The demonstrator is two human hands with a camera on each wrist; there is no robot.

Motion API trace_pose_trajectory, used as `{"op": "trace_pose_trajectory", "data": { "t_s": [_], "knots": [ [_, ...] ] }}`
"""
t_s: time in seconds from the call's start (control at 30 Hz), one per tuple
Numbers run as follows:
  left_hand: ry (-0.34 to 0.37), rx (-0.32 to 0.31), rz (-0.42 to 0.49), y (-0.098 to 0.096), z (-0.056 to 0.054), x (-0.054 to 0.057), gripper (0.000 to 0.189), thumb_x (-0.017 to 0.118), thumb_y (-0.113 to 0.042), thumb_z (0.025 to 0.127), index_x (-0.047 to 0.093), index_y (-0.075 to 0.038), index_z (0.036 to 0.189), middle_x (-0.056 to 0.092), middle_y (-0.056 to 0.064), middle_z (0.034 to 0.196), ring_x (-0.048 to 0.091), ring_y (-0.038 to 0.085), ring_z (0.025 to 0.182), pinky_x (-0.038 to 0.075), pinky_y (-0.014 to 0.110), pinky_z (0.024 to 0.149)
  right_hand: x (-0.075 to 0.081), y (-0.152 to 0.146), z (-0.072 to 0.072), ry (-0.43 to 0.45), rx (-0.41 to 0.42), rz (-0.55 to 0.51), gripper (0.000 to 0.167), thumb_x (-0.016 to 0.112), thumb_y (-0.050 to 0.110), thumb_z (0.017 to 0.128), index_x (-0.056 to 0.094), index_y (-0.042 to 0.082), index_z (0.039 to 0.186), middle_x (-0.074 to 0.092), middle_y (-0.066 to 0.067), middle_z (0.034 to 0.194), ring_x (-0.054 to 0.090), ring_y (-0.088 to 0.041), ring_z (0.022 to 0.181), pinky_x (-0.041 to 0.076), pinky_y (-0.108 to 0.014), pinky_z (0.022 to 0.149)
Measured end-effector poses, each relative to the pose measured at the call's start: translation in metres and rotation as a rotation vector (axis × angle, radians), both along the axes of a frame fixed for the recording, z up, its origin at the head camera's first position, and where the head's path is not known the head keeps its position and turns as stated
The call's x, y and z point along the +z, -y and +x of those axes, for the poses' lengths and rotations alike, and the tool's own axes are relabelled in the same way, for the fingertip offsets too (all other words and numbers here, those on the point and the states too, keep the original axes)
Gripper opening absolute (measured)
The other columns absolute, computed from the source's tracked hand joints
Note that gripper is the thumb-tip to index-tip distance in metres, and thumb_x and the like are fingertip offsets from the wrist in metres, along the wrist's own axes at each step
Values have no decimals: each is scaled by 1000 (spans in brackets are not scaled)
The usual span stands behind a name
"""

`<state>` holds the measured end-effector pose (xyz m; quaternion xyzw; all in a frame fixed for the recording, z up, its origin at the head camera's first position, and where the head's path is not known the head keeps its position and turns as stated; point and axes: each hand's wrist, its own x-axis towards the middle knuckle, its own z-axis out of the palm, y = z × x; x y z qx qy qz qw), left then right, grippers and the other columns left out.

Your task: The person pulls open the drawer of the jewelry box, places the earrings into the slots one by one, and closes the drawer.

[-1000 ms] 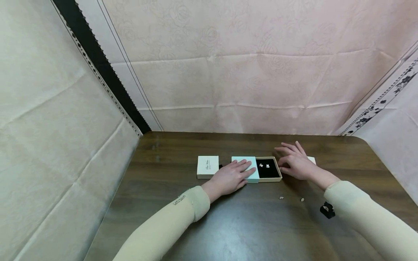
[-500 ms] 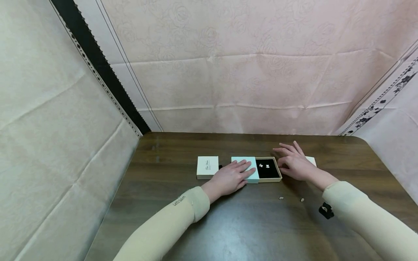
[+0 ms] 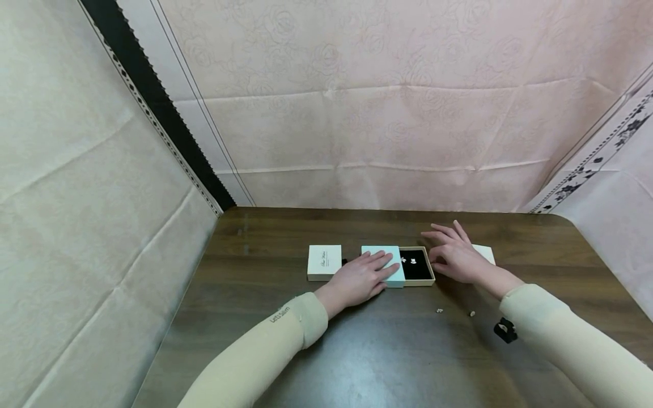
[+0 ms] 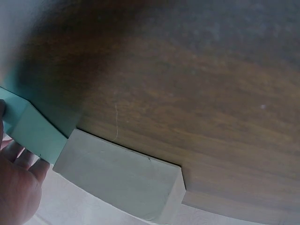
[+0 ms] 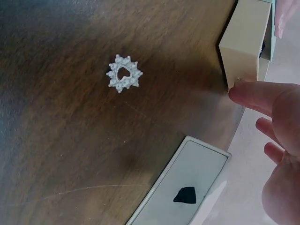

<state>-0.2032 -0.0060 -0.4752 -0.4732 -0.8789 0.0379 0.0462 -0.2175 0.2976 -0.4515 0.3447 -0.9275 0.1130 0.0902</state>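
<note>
My left hand (image 3: pixel 354 277) lies over a light blue box sleeve (image 3: pixel 369 249), fingers spread across its top. From that sleeve's right side sticks out a cream drawer (image 3: pixel 434 280) with a black lining (image 3: pixel 420 266). Small silver earrings (image 3: pixel 413 261) sit on the lining. At the drawer's right end is my right hand (image 3: pixel 456 258); in the right wrist view one fingertip presses the drawer's end wall (image 5: pixel 241 58) and the other fingers are loose. A flower-shaped silver earring with a heart opening (image 5: pixel 125 74) lies on the table there.
A white box with lettering (image 3: pixel 324 262) stands left of the sleeve. A shallow white tray (image 5: pixel 190 161) with a black scrap (image 5: pixel 186 195) lies behind my right hand. Another small silver piece (image 3: pixel 439 310) is on the wooden table (image 3: pixel 357 351). Pale cloth hangs behind the table.
My right hand has moved left, and the drawer has slid a little further into the sleeve with it. The earrings on the lining have shifted left. My left hand has stayed put.
</note>
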Motion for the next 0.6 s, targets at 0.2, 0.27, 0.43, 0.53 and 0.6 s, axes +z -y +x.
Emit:
{"op": "trace_pose_trajectory", "data": {
  "t_s": [0.2, 0.27, 0.43, 0.53, 0.6],
  "knots": [
    [2, 4, -4, 1, 0, -2, 56, 49, -40, 115, 39, -23, 168, 40, 6, 171, 37, 21, 158, 32, 38, 128, 0, 9, 0, -7, 36, -24, 27, 89, 3, 83, 72, 23, 77, 62, -26, 143, 41, -54, 143, 12, -81, 120],
    [0, 4, -2, 0, 0, -2, 56, 50, -40, 115, 39, -23, 168, 40, 6, 171, 37, 21, 158, 32, 38, 128, 1, 14, -1, -2, 40, -27, 25, 89, 3, 83, 73, 22, 77, 62, -25, 144, 41, -54, 144, 12, -81, 120],
    [-5, 0, -6, 0, -1, -2, 56, 49, -40, 115, 38, -23, 168, 40, 6, 171, 37, 21, 158, 32, 38, 128, 1, 22, -3, 2, 47, -25, 25, 91, 4, 82, 73, 21, 78, 62, -25, 144, 41, -53, 145, 13, -81, 120],
    [-6, -1, -13, -1, -1, -2, 57, 49, -40, 115, 38, -23, 168, 40, 6, 171, 37, 21, 158, 32, 38, 128, 2, 26, -3, 8, 47, -16, 25, 90, 5, 83, 73, 22, 77, 62, -24, 145, 41, -52, 146, 13, -81, 120],
    [-6, -1, -16, 0, -1, -1, 57, 49, -40, 115, 38, -23, 168, 39, 6, 171, 37, 21, 158, 32, 38, 128, 3, 29, -3, 14, 43, -7, 25, 90, 6, 84, 72, 22, 77, 61, -23, 146, 40, -52, 147, 12, -80, 121]
  ]
}}
